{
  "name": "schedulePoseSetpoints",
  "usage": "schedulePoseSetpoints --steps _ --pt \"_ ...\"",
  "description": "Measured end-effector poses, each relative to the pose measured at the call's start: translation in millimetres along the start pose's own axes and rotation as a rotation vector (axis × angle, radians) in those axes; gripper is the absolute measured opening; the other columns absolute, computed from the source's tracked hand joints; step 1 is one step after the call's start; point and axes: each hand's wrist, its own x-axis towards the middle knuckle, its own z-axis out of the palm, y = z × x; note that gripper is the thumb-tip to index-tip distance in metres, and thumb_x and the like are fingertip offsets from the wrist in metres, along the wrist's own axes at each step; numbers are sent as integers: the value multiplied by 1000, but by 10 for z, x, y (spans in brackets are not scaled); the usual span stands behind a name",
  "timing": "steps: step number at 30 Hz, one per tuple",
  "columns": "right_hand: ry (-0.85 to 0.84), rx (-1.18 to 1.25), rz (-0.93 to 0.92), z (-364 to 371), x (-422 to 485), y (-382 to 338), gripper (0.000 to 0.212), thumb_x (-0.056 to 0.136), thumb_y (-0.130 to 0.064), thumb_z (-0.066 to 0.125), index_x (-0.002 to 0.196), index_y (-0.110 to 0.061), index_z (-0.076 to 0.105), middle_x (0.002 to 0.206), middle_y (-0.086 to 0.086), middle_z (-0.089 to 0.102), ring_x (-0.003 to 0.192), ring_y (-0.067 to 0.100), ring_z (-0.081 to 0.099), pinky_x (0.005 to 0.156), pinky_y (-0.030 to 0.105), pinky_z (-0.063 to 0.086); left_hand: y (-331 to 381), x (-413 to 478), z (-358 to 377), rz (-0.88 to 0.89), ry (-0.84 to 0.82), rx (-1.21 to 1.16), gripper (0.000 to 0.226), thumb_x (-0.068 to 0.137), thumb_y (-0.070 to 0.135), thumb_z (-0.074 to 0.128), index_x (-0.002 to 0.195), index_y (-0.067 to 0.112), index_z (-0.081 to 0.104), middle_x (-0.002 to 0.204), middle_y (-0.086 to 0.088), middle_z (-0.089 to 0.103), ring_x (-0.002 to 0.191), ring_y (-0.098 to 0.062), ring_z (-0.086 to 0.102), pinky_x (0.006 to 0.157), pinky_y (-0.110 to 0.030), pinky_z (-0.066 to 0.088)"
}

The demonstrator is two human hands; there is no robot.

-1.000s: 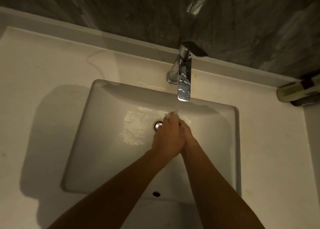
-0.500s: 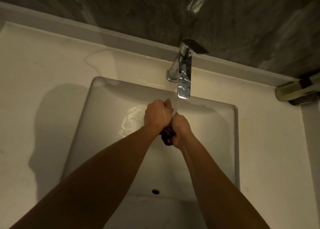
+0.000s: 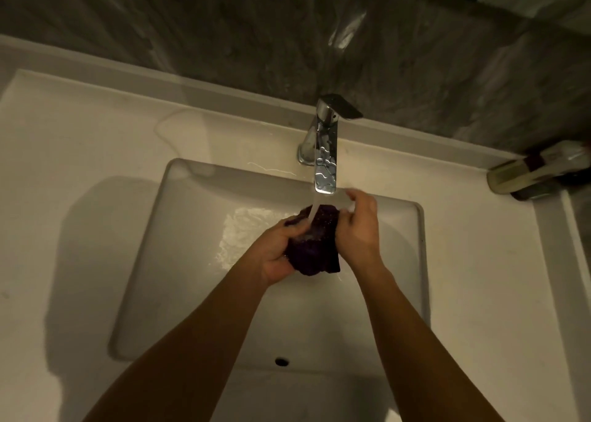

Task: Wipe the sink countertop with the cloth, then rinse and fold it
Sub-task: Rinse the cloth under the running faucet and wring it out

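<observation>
A dark purple cloth [image 3: 315, 246] hangs bunched between both hands over the white sink basin [image 3: 179, 262]. My left hand [image 3: 276, 254] grips its lower left side. My right hand [image 3: 358, 230] pinches its upper right edge. Water runs from the chrome faucet [image 3: 324, 153] straight onto the top of the cloth. The white countertop [image 3: 80, 153] surrounds the basin. The drain is hidden behind the hands and cloth.
A pale bottle [image 3: 537, 172] lies on its side at the back right of the counter. A grey marbled wall [image 3: 256, 38] rises behind the faucet. An overflow hole [image 3: 281, 361] shows in the near basin wall.
The hands were pressed together squeezing the cloth. They have moved apart, spreading the cloth open under the running water.
</observation>
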Motion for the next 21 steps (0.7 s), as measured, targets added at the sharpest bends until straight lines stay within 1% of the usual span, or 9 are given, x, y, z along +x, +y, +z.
schedulePoseSetpoints --steps 2,4,7,9,12,15,17,18,21 --pt "67 -8 -146 -141 65 -176 61 99 7 47 153 -20 39 157 4 36 127 4 47 105 6 37 4 -13 -14 39 4 -16 40 95 7 62 135 8 61 132 -21 67 120 -38 66 91 -51 57" --pt "113 -30 -334 -256 141 -385 77 95 11 48 160 -25 29 166 -2 24 139 15 47 105 23 50 32 -36 -11 77 -3 -38 43 95 4 61 137 8 59 136 -22 65 124 -39 63 93 -50 57" --pt "87 -137 -519 -370 258 -643 84 91 13 46 164 -23 21 173 -2 13 148 16 39 98 23 52 92 -98 19 102 -16 -24 39 94 3 59 133 7 62 129 -21 68 116 -38 68 92 -47 58" --pt "42 -153 -531 -401 289 -695 86 88 14 46 163 -22 24 172 -2 17 145 18 45 99 31 54 120 -146 40 99 -54 -35 39 95 3 57 133 3 61 124 -21 70 108 -36 71 88 -46 60" --pt "37 -171 -513 -434 254 -603 83 85 12 48 158 -24 33 168 -3 28 137 22 51 101 41 54 139 -170 39 54 9 -82 44 96 16 62 139 4 58 126 -19 70 108 -36 72 89 -47 59" --pt "-8 -110 -514 -436 147 -479 78 94 5 50 161 -29 29 168 -13 22 139 19 49 101 35 55 160 -237 71 -50 51 -123 50 97 41 63 133 6 65 133 -19 68 119 -36 68 100 -49 53" --pt "-4 58 -398 -356 0 -338 66 102 -8 52 158 -36 32 163 -20 27 133 13 54 96 27 53 144 -266 76 -54 67 -158 50 98 43 61 132 6 66 132 -19 68 120 -36 67 101 -47 53" --pt "7 154 -268 -277 -103 -233 57 104 -16 54 155 -38 38 159 -19 36 127 11 57 95 25 52 131 -278 86 -44 86 -160 47 98 38 62 131 5 66 130 -19 70 118 -35 68 98 -46 55" --pt "-129 571 274 -12 -453 76 45 100 -47 59 143 -34 54 144 -4 60 123 19 63 92 34 54 48 -328 140 -24 151 -144 43 95 25 64 131 3 66 127 -21 71 112 -35 70 96 -45 57"
